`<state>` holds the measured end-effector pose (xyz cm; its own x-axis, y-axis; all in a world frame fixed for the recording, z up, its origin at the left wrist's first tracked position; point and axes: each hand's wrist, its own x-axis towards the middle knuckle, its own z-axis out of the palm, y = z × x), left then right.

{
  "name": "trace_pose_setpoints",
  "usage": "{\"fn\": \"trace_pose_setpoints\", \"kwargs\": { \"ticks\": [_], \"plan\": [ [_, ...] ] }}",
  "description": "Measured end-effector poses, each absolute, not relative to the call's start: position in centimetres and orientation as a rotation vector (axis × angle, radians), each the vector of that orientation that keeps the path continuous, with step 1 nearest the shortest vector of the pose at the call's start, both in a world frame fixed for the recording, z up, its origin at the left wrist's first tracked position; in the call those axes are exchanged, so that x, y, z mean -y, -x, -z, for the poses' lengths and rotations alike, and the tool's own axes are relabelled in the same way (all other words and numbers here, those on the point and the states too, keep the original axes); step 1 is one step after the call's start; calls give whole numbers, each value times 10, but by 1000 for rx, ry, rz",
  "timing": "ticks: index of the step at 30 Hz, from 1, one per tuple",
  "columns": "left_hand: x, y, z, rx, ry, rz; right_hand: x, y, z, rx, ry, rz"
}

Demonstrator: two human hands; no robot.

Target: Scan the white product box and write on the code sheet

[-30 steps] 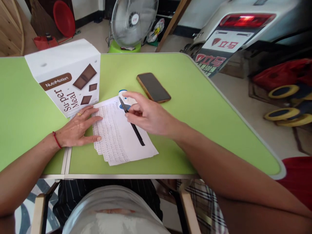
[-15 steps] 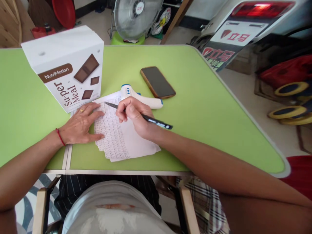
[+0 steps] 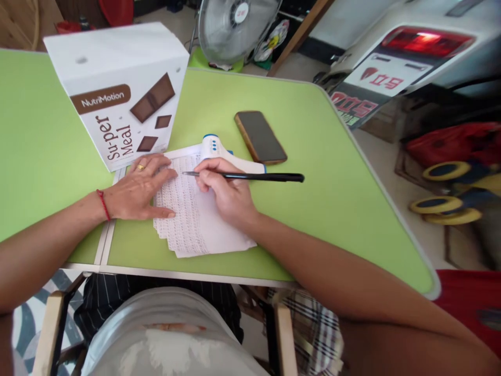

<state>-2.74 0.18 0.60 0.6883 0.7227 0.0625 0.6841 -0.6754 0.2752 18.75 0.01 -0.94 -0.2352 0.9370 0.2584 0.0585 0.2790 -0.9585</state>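
Note:
My right hand (image 3: 227,190) grips a black pen (image 3: 266,177), its tip over the left part of a stack of paper sheets (image 3: 219,230). Dense rows of small handwriting fill the sheets' left side; their right side is blank. With fingers spread, my left hand (image 3: 143,190) lies flat on the left edge of the paper. A white infrared thermometer (image 3: 227,156) with blue trim rests across the top of the sheets, partly behind my right hand. Just beyond my left fingers stands a white NutriMotion box (image 3: 117,89).
A dark phone in a brown case (image 3: 261,137) lies right of the thermometer on the green table (image 3: 332,224). Past the far edge stand a fan (image 3: 238,26) and a white scooter (image 3: 391,68) with a red tail light. Chair armrests flank my body.
The pen has turned in my right hand, its back end now pointing right, and its tip has moved lower on the page. The whole view has shifted and tilted slightly.

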Motion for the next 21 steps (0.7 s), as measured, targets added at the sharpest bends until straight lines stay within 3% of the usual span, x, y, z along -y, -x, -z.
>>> {"fn": "trace_pose_setpoints", "kwargs": {
  "ticks": [5, 21],
  "plan": [
    [-3, 31, 3, -1027, -2657, -267, -17, -208, 11, 1896, 875, -1098],
    [-4, 27, 4, -1074, -2666, -304, -21, -209, 12, 1798, 919, -965]
  ]
}}
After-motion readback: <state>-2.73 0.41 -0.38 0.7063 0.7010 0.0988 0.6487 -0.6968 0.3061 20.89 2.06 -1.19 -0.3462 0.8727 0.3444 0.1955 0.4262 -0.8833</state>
